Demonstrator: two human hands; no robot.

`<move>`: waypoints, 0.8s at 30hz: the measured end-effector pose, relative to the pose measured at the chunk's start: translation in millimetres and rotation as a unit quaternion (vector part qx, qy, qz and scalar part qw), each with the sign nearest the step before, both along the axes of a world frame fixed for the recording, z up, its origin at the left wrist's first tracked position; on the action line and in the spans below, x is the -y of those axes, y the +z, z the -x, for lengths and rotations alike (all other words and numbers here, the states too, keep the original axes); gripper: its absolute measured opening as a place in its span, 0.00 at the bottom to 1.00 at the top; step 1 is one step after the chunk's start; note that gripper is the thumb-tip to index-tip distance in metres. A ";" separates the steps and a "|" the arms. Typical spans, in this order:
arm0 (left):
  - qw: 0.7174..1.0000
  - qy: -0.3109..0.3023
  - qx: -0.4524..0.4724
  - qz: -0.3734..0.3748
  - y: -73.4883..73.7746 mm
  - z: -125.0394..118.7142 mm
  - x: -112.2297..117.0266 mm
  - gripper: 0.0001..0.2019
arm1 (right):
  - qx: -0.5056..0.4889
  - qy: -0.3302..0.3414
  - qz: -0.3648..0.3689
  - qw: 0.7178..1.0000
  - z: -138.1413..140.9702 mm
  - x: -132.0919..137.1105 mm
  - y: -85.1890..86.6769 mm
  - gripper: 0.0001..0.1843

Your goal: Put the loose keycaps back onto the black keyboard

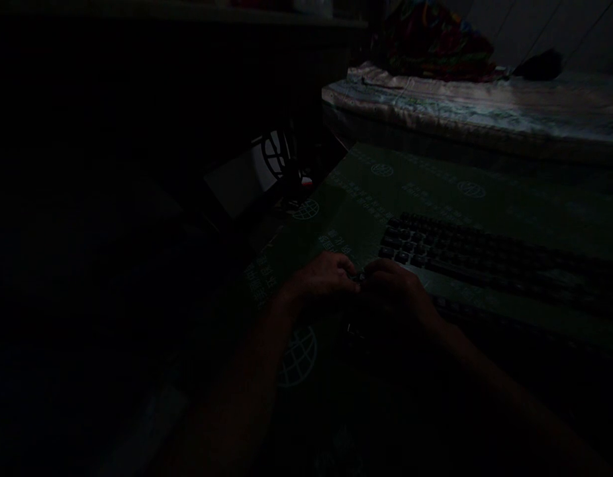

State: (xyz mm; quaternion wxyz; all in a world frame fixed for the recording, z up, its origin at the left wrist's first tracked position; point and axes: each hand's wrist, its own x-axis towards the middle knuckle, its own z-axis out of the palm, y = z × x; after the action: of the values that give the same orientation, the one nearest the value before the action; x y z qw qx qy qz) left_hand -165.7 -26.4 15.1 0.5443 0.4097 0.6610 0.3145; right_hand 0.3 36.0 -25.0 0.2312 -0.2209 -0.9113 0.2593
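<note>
The picture is very dark. My left hand [326, 275] and my right hand [393, 288] meet at the fingertips, with their fingers closed in a pinch. Between them shows a small dark thing [362, 276], too dim to name. Just below the hands lies a second dark keyboard [356, 334], partly hidden by my right hand and forearm. Beyond my right hand, a black keyboard [465, 248] stretches off to the right. Both rest on a green sheet [346, 189] printed with pale globes and lettering.
A bed or mattress with a patterned cover [465, 109] stands at the back right, bearing a red patterned cloth bundle [435, 40] and a dark object [539, 65]. At the left, a dark piece of furniture [187, 73] overhangs a fan-like round grille [277, 154].
</note>
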 end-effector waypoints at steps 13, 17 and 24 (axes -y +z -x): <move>1.000 0.002 0.001 0.008 -2.2 0.3 -2.0 0.10 | 0.003 0.005 0.000 1.000 1.3 -0.4 0.1 0.03; 1.000 0.006 0.008 0.008 -2.1 -0.2 -1.8 0.09 | 0.017 0.007 -0.026 0.999 1.1 0.3 0.9 0.04; 1.000 0.008 0.001 0.007 -1.5 -1.5 -0.8 0.09 | 0.013 0.030 -0.030 0.999 -1.1 -1.3 -1.7 0.04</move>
State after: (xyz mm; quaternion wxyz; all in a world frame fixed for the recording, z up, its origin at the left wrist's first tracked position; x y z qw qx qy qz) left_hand -164.2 -25.6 13.6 0.5453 0.4002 0.6657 0.3152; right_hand 1.4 37.3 -26.7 0.2184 -0.1898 -0.9277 0.2358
